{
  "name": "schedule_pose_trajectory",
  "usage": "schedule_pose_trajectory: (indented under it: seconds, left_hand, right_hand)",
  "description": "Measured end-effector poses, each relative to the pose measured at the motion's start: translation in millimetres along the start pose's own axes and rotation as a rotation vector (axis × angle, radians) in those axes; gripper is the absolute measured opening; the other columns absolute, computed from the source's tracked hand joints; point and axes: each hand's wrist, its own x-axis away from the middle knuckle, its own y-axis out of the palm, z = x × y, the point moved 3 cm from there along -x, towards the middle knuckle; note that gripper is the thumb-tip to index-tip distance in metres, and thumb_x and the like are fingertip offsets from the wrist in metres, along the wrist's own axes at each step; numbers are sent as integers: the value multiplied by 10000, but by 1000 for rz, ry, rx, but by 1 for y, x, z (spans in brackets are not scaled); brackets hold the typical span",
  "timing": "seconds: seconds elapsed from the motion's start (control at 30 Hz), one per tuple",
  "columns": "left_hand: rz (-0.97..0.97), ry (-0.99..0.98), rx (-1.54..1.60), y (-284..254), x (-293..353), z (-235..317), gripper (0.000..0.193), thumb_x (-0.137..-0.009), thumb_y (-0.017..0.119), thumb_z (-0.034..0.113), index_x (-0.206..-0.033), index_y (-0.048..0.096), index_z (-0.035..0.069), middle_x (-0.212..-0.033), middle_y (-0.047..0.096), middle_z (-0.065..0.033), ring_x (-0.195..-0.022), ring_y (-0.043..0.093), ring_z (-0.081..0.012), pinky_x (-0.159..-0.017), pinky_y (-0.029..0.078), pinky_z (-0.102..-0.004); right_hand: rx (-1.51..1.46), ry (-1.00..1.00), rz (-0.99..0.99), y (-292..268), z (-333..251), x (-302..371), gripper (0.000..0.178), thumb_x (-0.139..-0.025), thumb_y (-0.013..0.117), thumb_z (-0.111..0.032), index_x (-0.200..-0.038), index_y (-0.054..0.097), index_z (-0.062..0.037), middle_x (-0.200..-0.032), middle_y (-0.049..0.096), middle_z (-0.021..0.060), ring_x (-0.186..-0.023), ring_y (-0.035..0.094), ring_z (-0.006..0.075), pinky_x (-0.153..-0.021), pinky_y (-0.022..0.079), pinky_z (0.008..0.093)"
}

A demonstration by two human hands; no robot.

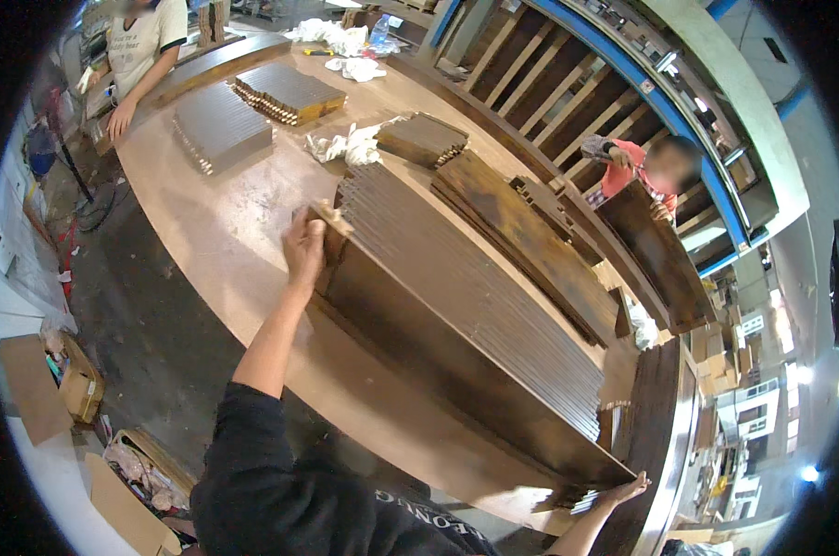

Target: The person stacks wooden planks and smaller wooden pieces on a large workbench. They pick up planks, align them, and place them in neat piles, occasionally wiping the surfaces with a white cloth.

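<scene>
A long dark-brown wooden board (447,361) with its face toward me stands along the front of a row of similar boards (475,269), which are packed side by side on edge. My left hand (305,246) is closed round the board's left end, by a pale notched corner. At the other end, my right hand (628,489) has its fingers at the lower right corner of the same board. Notched ends show along the row's left side. A crumpled white cloth (350,146) lies just beyond the row.
Shorter notched stacks (220,125) sit at the far left of the tan tabletop (211,246). Flat long boards (530,241) lie behind the row, and more boards (656,398) at right. One person (146,56) stands far left; another (637,167) handles a panel across the table. Cardboard boxes (67,389) are at lower left.
</scene>
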Motion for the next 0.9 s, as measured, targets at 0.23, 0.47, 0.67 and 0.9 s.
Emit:
schedule_pose_trajectory:
  seconds: [0.23, 0.47, 0.67, 0.9]
  left_hand:
    - [-14, 58, -193, 6, -9, 22, 576, -896, 475, 558, -790, 553, -3, -594, 478, -74, -560, 468, -149, -515, 388, -314]
    - [113, -97, -177, -26, 23, 5, 471, -959, 428, 391, -949, 604, -46, -828, 615, -153, -797, 567, -202, -699, 441, -362]
    - [53, 3, -173, -11, 1, 46, 429, -976, 392, 363, -914, 589, -13, -652, 490, -46, -643, 441, -135, -572, 364, -323]
    - [145, -128, -93, -38, 24, 24, 585, -973, 293, 482, -848, 571, -17, -621, 516, -18, -603, 470, -115, -534, 380, -268]
  right_hand:
    - [-38, 11, -57, -20, -4, -14, 678, -770, 554, -436, -1268, 415, 3, -1301, 403, 230, -1065, 504, 380, -884, 454, 514]
    - [-24, 2, -249, -52, 40, -52, 489, -803, 510, -404, -1101, 398, -32, -1131, 437, 162, -924, 512, 320, -788, 458, 452]
    - [-128, 34, -22, 3, -7, 5, 230, -849, 493, -297, -795, 402, -92, -802, 361, 17, -770, 435, 167, -720, 410, 357]
    - [-146, -153, -114, -23, 9, 5, 286, -812, 517, -320, -677, 460, -74, -677, 387, 12, -664, 453, 187, -668, 407, 333]
